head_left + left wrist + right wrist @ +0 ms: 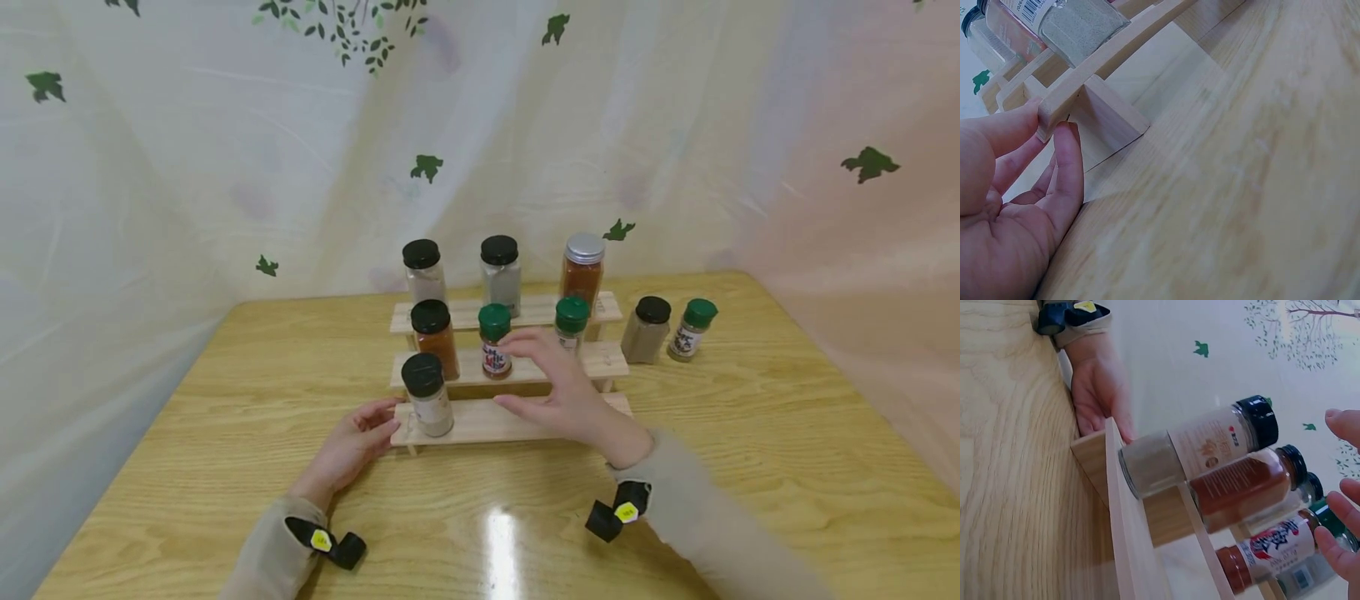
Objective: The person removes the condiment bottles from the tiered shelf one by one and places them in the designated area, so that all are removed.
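Observation:
My left hand (356,443) pinches the left end of the lowest tier of a wooden three-tier spice rack (487,421); in the left wrist view its thumb and fingers (1069,159) close round the board's corner. Over the rack's front, my right hand (566,396) has thumb and fingers spread, holding nothing. Its fingertips are near a green-capped spice jar (495,354) on the middle tier; whether they touch it I cannot tell. A black-capped jar (431,404) of pale powder stands at the left of the lowest tier.
On the middle tier are a black-capped jar (437,346) and another green-capped jar (572,321), partly behind my right hand. The top tier bears two black-capped jars and a silver-capped jar (582,271). Right of the rack, a black-capped jar (645,333) and green-capped jar (690,333) stand on the table.

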Demonstrator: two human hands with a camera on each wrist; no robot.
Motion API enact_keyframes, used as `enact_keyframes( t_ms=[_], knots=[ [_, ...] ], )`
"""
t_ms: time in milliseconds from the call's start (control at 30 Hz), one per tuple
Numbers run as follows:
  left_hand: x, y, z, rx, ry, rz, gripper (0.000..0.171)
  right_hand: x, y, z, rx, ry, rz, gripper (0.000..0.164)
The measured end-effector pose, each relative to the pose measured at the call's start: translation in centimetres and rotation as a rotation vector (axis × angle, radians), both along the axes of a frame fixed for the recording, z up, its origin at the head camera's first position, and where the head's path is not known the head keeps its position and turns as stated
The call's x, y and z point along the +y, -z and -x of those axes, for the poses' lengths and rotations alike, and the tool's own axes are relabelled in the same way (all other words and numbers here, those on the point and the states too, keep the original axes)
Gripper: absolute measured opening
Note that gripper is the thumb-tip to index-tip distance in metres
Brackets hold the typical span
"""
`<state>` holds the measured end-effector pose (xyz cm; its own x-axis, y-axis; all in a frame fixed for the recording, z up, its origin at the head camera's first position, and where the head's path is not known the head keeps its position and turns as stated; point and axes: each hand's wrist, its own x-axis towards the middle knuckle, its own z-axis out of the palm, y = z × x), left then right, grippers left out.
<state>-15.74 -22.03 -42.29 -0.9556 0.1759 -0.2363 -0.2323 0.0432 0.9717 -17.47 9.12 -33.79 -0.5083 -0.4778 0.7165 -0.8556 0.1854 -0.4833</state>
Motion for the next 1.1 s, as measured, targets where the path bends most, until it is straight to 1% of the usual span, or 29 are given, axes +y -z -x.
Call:
enact_keyframes(
  t_ms=[100,233,367,633,867,967,1100],
  knots=[
    [0.1,-0.1,-0.1,-0.001,0.0,-0.002,0.039,-0.9,0.1,-0.1,-0.081,-0.015,-0.056,0.05],
    [0.1,0.0,-0.1,0.001,0.001,-0.004,0.042,-2.0,0.1,-0.3,-0.167,-0.026,-0.132,0.051],
    [0.0,0.2,0.0,0.008,0.006,0.003,0.044,-2.9,0.2,-0.3,-0.211,-0.031,-0.199,0.053],
    [0.0,0.1,0.1,0.001,0.005,0.014,0.046,-4.3,0.4,-0.4,-0.284,-0.023,-0.288,0.064],
    [0.1,0.1,0.1,-0.006,-0.008,0.023,0.045,-5.0,0.8,-0.6,-0.295,-0.016,-0.31,0.067],
    [0.1,0.1,0.1,-0.004,-0.004,0.018,0.045,-5.2,1.1,-0.5,-0.288,-0.011,-0.307,0.07],
    [0.1,0.1,0.0,0.005,0.005,0.012,0.044,-5.6,1.5,-0.2,-0.264,-0.025,-0.283,0.071]
  ],
)
